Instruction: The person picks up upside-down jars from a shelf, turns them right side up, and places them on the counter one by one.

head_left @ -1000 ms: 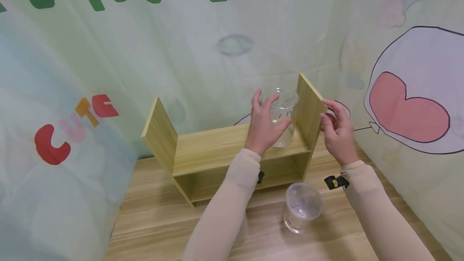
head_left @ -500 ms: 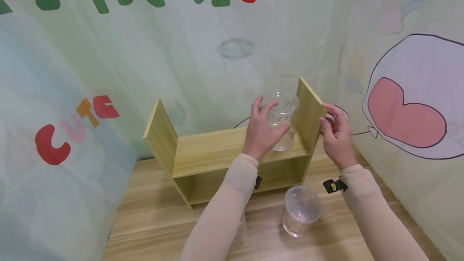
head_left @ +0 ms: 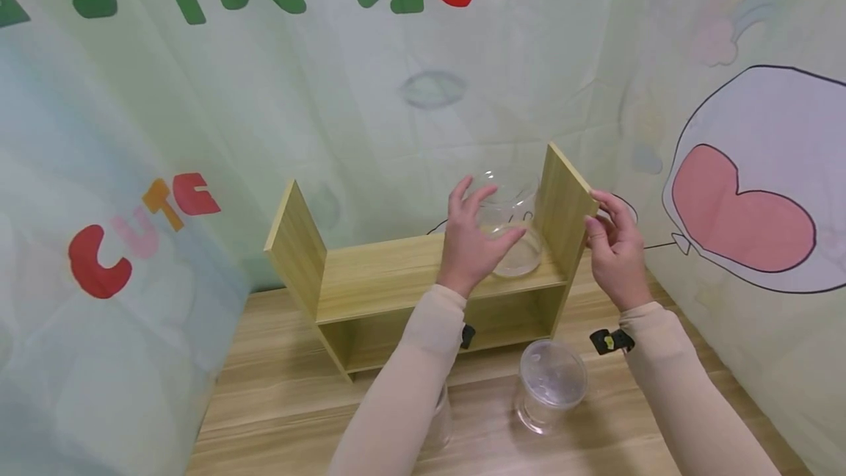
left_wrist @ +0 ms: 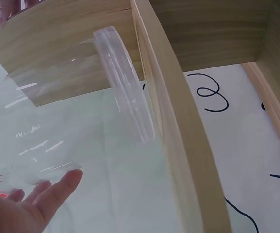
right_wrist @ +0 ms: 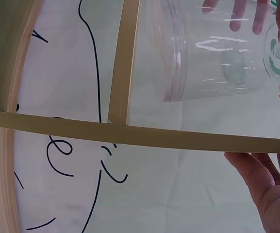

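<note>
A clear plastic jar [head_left: 522, 259] is over the upper board of a small wooden shelf [head_left: 377, 263], close to its right side panel. My left hand [head_left: 471, 244] holds the jar from the left, fingers spread and bent around it. In the left wrist view, the jar's lid [left_wrist: 125, 87] faces the shelf board and slants to it; contact with the board is hard to tell. My right hand [head_left: 616, 250] pinches the front top corner of the right side panel [head_left: 567, 211], thumb in front. Part of the jar is hidden by my left hand.
A lidded clear jar [head_left: 550, 388] stands on the wood-grain table [head_left: 284, 388] in front of the shelf. Another clear jar [head_left: 439, 428] is partly hidden by my left forearm. Printed cloth [head_left: 370, 138] hangs behind and at both sides.
The jar and my left hand have shifted slightly left, away from the right side panel. My right hand keeps its hold on the panel. The head view has tilted a little.
</note>
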`<act>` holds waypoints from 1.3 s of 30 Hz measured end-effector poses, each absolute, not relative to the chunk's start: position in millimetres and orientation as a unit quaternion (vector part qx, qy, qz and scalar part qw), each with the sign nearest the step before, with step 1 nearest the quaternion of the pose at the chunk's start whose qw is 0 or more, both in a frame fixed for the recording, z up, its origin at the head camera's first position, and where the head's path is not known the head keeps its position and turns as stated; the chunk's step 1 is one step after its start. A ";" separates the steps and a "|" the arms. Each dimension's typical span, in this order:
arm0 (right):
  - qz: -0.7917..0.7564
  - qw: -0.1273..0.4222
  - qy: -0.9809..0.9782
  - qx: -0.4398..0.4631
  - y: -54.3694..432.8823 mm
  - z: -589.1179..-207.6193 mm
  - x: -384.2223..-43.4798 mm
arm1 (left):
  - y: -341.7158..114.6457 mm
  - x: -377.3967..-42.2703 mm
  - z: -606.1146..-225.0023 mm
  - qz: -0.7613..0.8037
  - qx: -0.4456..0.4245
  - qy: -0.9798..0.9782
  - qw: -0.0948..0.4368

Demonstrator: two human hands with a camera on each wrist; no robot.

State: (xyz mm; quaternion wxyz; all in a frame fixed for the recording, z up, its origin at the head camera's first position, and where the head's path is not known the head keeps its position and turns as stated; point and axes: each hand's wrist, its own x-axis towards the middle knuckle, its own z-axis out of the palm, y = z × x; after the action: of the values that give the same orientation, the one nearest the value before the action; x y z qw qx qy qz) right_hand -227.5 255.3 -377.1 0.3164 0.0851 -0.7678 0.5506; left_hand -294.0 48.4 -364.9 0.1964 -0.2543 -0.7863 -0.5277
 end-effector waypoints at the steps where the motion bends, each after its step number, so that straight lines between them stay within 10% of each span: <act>1: 0.552 0.317 -0.766 0.086 255.2 -377.2 -227.6 | 47.6 -294.1 -365.4 -0.535 -0.253 -0.782 0.195; 39: 0.544 0.329 -0.766 0.094 251.7 -378.9 -226.9 | 24.3 -281.5 -373.9 -0.706 -0.197 -0.664 0.150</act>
State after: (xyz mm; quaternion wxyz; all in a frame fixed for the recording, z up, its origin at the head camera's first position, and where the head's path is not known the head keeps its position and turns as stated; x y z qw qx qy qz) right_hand -226.9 251.7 -378.9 0.3291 0.0945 -0.7658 0.5444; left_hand -281.5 24.3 -373.9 0.1496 -0.1966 -0.6641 -0.7056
